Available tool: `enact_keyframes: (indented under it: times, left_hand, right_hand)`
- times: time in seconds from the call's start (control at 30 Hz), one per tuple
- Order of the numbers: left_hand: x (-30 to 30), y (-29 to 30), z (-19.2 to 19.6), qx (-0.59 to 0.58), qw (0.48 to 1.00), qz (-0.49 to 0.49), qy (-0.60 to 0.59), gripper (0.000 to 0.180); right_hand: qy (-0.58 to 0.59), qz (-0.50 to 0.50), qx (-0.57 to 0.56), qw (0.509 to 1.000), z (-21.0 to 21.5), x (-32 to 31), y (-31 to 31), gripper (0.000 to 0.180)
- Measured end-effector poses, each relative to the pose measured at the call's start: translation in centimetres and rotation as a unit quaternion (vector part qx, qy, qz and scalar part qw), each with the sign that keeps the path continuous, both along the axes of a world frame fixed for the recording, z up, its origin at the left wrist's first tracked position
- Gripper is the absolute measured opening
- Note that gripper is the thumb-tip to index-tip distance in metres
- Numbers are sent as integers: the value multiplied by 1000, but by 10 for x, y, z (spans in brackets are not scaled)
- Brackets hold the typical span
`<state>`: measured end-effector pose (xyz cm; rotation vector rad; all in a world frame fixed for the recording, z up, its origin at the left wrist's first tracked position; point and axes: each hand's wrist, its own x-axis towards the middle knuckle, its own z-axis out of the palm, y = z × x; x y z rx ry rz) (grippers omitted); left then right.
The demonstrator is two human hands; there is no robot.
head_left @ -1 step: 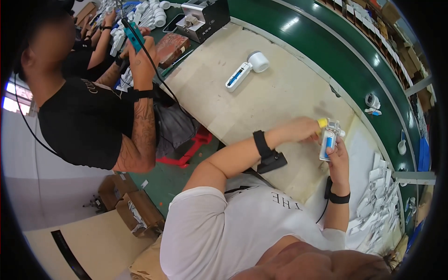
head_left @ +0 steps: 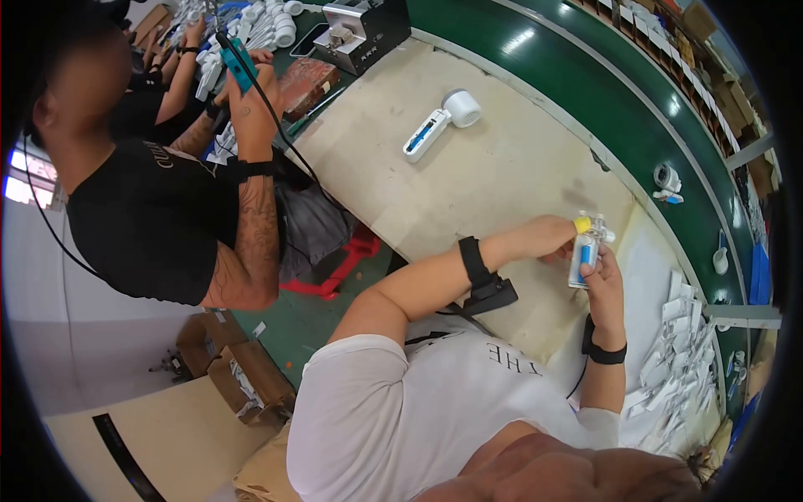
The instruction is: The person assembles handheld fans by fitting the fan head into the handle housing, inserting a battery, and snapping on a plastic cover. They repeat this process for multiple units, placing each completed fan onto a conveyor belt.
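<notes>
My right hand (head_left: pixel 604 289) is closed around a small clear-and-white housing (head_left: pixel 577 272) with a blue insert, its thumb pressed on the front. My left hand (head_left: pixel 545 237) reaches across to the upper end of the housing, fingers bent in and partly hidden. A yellow piece (head_left: pixel 583 224) shows at the left fingertips, against the clear end; whether it is worn or held I cannot tell. Farther off on the cream table (head_left: pixel 368 167) lies a white handheld device (head_left: pixel 427 134) with a round head and a blue part in its open handle.
White plastic parts (head_left: pixel 669 360) are heaped to my right. A green belt (head_left: pixel 569 58) curves along the far side, carrying a white part (head_left: pixel 667 177). A co-worker (head_left: pixel 159 217) at left holds a teal tool (head_left: pixel 240 65). A black machine (head_left: pixel 361 38) stands at the back.
My left hand, blurred before, is now sharper and slightly lower, with the yellow piece nearer the clear end. The housing in my right hand has shifted slightly left.
</notes>
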<state>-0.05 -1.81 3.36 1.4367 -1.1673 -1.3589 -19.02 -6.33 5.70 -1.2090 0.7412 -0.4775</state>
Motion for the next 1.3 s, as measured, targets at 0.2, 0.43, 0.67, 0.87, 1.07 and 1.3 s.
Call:
enact_keyframes:
  times: [0.2, 0.43, 0.67, 0.87, 1.07, 1.3]
  left_hand:
    - [-47, 3, -13, -79, 963, 96, 240, 24]
    - [-21, 13, 11, -82, 925, 70, 364, 23]
    - [-31, 12, 16, -52, 885, -42, 461, 28]
    - [-26, 13, 18, -57, 953, 27, 296, 19]
    - [-28, 20, 27, -51, 983, -40, 173, 17]
    - [-28, 19, 19, -83, 990, 5, 110, 13]
  right_hand:
    - [60, -10, -79, 995, 5, 3, 17, 32]
    - [212, -35, -529, 821, -12, -38, -11, 50]
    - [2, 33, -232, 972, -11, -23, 5, 96]
    - [87, -75, -563, 819, -6, -40, -22, 73]
    - [72, -76, -754, 648, 5, -34, -34, 52]
    - [128, -55, -790, 597, 11, -33, -24, 43]
